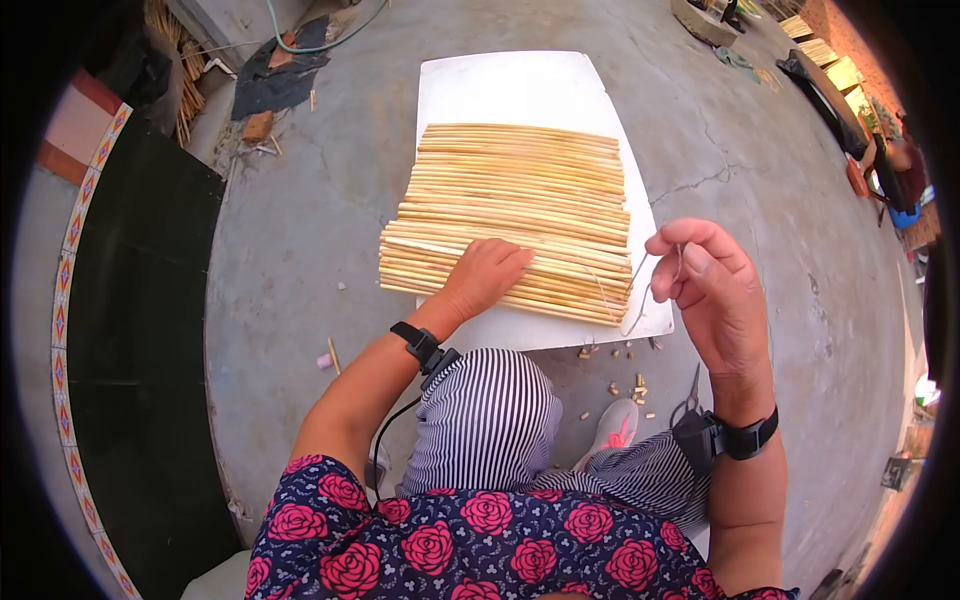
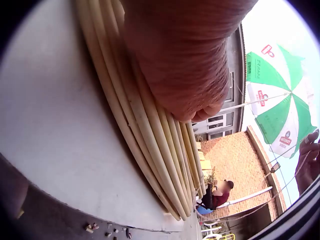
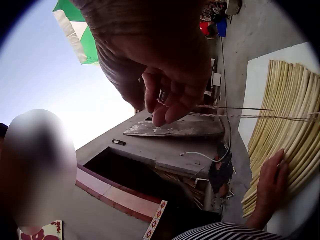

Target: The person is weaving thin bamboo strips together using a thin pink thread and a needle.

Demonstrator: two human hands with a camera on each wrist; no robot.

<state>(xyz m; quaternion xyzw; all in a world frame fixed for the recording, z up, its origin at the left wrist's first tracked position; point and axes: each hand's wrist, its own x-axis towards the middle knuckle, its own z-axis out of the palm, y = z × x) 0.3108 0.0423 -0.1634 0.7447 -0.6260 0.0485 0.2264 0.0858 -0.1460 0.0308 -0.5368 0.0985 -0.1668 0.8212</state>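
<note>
Pale, straight reed sticks lie side by side in a mat-like row on a white board. My left hand rests on the sticks near the row's close edge, fingers extended over them. Raised beside the board's right edge, my right hand pinches a thin string between thumb and fingers. The string runs down toward the right ends of the closest sticks. In the right wrist view the string looks twisted, and a thin, dark, needle-like piece runs alongside it.
Scissors stand near my right forearm. Short cut stick ends are scattered on the concrete floor by my shoe. My striped knee is close to the board. Another person sits far to the right.
</note>
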